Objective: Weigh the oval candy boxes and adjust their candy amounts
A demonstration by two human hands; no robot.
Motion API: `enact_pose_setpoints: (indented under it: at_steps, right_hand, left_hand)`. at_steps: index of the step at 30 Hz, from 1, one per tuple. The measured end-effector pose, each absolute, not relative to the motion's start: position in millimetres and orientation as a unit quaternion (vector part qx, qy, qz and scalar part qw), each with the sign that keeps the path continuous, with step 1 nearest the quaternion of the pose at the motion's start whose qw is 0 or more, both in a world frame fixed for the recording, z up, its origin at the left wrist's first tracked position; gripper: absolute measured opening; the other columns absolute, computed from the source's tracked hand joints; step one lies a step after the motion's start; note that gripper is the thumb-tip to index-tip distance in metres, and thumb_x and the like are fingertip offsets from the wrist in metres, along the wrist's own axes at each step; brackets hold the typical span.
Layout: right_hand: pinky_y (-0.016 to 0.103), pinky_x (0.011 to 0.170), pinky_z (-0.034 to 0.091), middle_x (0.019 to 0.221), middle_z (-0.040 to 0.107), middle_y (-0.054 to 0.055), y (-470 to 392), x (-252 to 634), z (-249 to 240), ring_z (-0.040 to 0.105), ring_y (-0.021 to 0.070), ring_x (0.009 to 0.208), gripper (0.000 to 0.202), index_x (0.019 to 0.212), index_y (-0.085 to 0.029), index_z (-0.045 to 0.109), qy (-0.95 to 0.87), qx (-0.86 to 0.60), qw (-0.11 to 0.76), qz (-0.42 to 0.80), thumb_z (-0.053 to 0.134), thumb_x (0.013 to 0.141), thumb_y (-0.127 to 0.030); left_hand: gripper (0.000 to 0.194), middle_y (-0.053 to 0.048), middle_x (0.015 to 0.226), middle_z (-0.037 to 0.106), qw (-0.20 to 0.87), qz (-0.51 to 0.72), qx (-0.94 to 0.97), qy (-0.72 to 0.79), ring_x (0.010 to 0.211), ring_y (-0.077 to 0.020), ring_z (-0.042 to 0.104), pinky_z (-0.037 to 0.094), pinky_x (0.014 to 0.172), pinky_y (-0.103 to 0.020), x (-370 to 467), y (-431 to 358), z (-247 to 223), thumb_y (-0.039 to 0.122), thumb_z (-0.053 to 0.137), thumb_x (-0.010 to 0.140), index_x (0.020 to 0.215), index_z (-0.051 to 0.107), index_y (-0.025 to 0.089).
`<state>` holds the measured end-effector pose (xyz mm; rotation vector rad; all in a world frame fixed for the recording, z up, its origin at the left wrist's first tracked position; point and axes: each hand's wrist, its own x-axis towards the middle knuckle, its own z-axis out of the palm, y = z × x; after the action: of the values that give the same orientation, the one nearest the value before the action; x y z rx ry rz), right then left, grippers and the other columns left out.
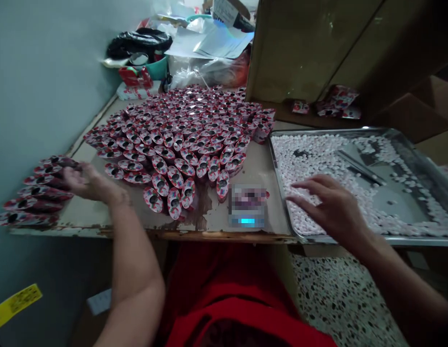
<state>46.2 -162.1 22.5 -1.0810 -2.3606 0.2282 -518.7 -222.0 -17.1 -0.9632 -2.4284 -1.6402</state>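
Observation:
At the far left, my left hand (88, 182) is curled at the end of a row of red-and-white patterned packets (35, 192), its fingers closed around the rear packet. The grip is partly blurred. My right hand (330, 207) hovers over the left part of a metal tray (281, 212), fingers stretched out and apart from the thumb, with nothing seen between them. Many small whitish-pink pieces (318, 159) lie in the tray. Between my hands, a small digital scale (247, 220) with a lit blue display stands near the table edge; its top is pixelated.
A large cluster of upright open-topped packets (183, 140) fills the table's middle. A dark bar (361, 167) lies in the tray. Behind stand a large cardboard box (303, 53), a few loose packets (337, 101), a green basin (158, 67) and papers (209, 41). A wall (46, 72) borders the left.

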Motion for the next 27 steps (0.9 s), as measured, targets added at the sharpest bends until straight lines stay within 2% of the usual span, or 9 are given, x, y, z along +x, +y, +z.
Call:
enact_pose_setpoints:
  at_steps: [2,4,8,12,15,19,23,25,27]
  right_hand:
    - [0.042,0.075,0.046,0.104,0.069,0.012,-156,86,23,0.064,0.0291,0.085,0.036,0.115,-0.024,0.077,-0.845,-0.462,0.261,0.07,0.066,0.108,-0.058]
    - [0.043,0.072,0.042,0.103,0.069,0.013,-146,127,21,0.061,0.0274,0.077,0.043,0.114,-0.024,0.078,-0.825,-0.518,0.22,0.041,0.066,0.106,-0.064]
    - [0.047,0.072,0.043,0.098,0.069,0.016,-125,187,9,0.062,0.0333,0.078,0.048,0.127,-0.025,0.074,-0.813,-0.577,0.076,0.012,0.077,0.098,-0.064]
    - [0.052,0.075,0.051,0.106,0.069,0.022,-112,187,-17,0.066,0.0443,0.09,0.06,0.146,-0.02,0.063,-0.804,-0.59,-0.067,0.048,0.074,0.098,-0.055]
    - [0.053,0.082,0.054,0.121,0.065,0.024,-107,161,-34,0.066,0.0449,0.103,0.057,0.149,-0.018,0.059,-0.828,-0.557,-0.04,0.058,0.067,0.097,-0.038]
    - [0.042,0.078,0.053,0.111,0.068,0.014,-96,140,-34,0.068,0.0326,0.089,0.032,0.118,-0.021,0.071,-0.863,-0.49,0.007,0.123,0.066,0.086,-0.024]
    - [0.041,0.074,0.05,0.091,0.073,0.008,-86,149,-19,0.069,0.0317,0.082,0.015,0.104,-0.027,0.078,-0.855,-0.5,-0.014,0.138,0.07,0.093,-0.033]
    - [0.05,0.086,0.052,0.109,0.075,0.01,-90,152,-11,0.069,0.0379,0.101,0.022,0.111,-0.03,0.081,-0.855,-0.506,0.028,0.106,0.075,0.093,-0.042]
    - [0.061,0.103,0.047,0.135,0.068,0.011,-101,146,-5,0.061,0.0434,0.124,0.03,0.118,-0.032,0.081,-0.854,-0.499,0.113,0.092,0.078,0.091,-0.044]
  left_hand:
    - [0.052,-0.018,0.149,0.055,0.122,-0.527,-0.27,-0.797,0.141,-0.027,0.054,0.043,0.123,-0.046,-488,-224,6,0.028,0.048,0.102,0.147,0.041,0.003]
    - [0.05,-0.013,0.14,0.066,0.176,-0.466,-0.391,-0.774,0.127,-0.027,0.064,0.052,0.113,-0.046,-441,-227,27,0.033,0.067,0.096,0.139,0.057,0.01]
    - [0.032,-0.006,0.143,0.07,0.165,-0.249,-0.738,-0.604,0.139,-0.0334,0.06,0.038,0.127,-0.057,-342,-234,49,0.038,0.076,0.095,0.124,0.075,0.026]
    - [0.03,-0.008,0.146,0.068,0.149,-0.208,-0.78,-0.572,0.14,-0.0343,0.059,0.035,0.128,-0.059,-295,-237,52,0.027,0.072,0.096,0.126,0.076,0.028]
    - [0.035,-0.011,0.136,0.072,0.132,-0.198,-0.764,-0.599,0.133,-0.0362,0.062,0.042,0.12,-0.06,-286,-240,50,0.027,0.072,0.096,0.13,0.073,0.027]
    - [0.034,-0.013,0.117,0.075,0.093,-0.167,-0.758,-0.624,0.115,-0.035,0.067,0.054,0.1,-0.051,-271,-243,45,0.027,0.071,0.095,0.128,0.073,0.021]
    - [0.036,-0.012,0.122,0.074,0.058,-0.164,-0.757,-0.629,0.119,-0.0342,0.064,0.054,0.101,-0.049,-250,-241,33,0.017,0.075,0.089,0.126,0.072,0.02]
    - [0.046,-0.011,0.125,0.073,0.021,-0.177,-0.764,-0.621,0.119,-0.0337,0.063,0.053,0.103,-0.047,-241,-238,21,0.015,0.081,0.083,0.128,0.069,0.019]
    - [0.058,-0.011,0.125,0.074,-0.019,-0.194,-0.765,-0.613,0.117,-0.032,0.063,0.054,0.102,-0.045,-232,-235,5,0.018,0.088,0.079,0.132,0.066,0.017]
